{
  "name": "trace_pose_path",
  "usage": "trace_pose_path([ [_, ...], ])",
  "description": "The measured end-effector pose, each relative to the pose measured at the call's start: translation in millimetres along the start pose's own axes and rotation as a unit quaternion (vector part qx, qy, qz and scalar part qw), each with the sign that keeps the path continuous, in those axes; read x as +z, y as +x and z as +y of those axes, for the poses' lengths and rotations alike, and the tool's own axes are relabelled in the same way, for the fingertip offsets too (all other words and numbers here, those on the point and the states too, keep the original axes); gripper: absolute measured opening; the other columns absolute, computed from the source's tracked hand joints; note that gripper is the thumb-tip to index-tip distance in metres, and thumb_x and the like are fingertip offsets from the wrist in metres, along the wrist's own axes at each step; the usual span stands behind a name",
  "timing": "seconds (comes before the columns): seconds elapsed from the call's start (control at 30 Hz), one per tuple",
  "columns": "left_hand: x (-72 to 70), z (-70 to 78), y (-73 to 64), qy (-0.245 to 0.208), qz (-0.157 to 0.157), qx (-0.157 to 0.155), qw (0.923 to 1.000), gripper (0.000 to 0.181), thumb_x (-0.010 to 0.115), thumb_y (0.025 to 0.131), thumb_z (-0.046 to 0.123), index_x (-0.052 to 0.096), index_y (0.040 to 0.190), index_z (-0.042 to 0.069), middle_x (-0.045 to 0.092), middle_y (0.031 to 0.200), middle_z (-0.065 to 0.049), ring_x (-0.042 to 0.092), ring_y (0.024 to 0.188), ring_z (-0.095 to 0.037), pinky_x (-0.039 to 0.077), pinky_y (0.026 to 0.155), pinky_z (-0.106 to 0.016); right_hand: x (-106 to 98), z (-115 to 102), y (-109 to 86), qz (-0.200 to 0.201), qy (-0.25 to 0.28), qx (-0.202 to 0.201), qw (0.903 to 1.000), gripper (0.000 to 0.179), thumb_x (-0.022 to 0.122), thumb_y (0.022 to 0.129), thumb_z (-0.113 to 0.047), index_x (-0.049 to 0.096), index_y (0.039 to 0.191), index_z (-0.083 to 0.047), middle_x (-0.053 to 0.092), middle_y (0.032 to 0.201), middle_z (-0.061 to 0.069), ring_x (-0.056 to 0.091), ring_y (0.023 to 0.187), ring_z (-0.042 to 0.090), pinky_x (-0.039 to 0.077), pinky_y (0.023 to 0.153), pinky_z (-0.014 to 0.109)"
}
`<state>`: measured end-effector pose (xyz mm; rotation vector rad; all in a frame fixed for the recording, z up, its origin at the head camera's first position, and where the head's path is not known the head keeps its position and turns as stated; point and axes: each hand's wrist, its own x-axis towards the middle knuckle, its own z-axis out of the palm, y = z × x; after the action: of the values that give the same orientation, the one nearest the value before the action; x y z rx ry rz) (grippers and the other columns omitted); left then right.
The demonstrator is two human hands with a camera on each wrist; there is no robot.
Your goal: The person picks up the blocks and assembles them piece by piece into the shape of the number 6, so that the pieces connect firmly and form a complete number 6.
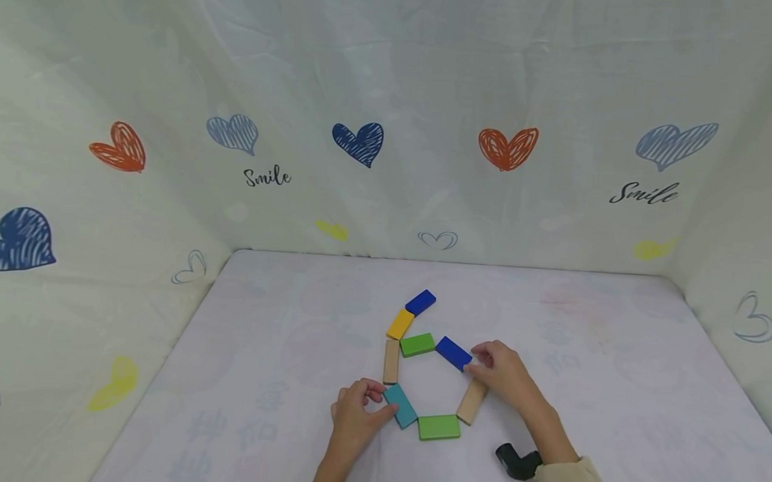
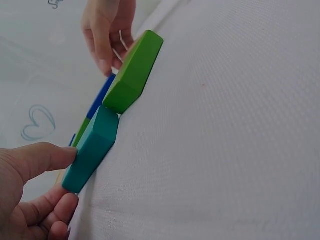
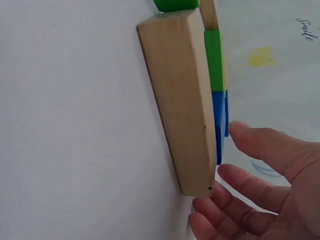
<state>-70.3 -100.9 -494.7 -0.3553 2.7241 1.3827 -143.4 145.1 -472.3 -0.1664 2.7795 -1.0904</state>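
My left hand (image 1: 357, 410) pinches a teal block (image 1: 401, 406), thumb at its side and fingertips at its far end. In the left wrist view the teal block (image 2: 92, 150) lies corner to corner with a lime green block (image 2: 134, 72). My right hand (image 1: 505, 373) is by the right end of a blue block (image 1: 454, 353), thumb and fingers spread apart. In the right wrist view those fingertips are right at the end of a plain wooden block (image 3: 177, 105), and the thumb stands off the blue block (image 3: 218, 125) behind it.
The blocks form a ring, with another green block (image 1: 417, 345) and wooden block (image 1: 391, 362) in it. A yellow block (image 1: 400, 324) and a second blue block (image 1: 421, 302) curve away from its top. A black angled object (image 1: 517, 462) lies by the right sleeve (image 1: 572, 481).
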Motion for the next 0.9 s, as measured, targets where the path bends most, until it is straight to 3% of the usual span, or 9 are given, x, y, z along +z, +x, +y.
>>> trace_pose_path([
  [0.9, 0.2, -2.0, -0.3, -0.002, 0.005, 0.01, 0.9999, 0.028, 0.077, 0.069, 0.023, 0.06, 0.09, 0.015, 0.055, 0.078, 0.004, 0.041, 0.081, -0.013, 0.023, 0.076, -0.037, 9.7, 3.4, 7.0, 0.005, -0.004, 0.01, 0.9999, 0.029, 0.07, 0.081, -0.017, 0.062, 0.105, -0.003, 0.055, 0.088, 0.005, 0.051, 0.081, 0.018, 0.044, 0.072, 0.033],
])
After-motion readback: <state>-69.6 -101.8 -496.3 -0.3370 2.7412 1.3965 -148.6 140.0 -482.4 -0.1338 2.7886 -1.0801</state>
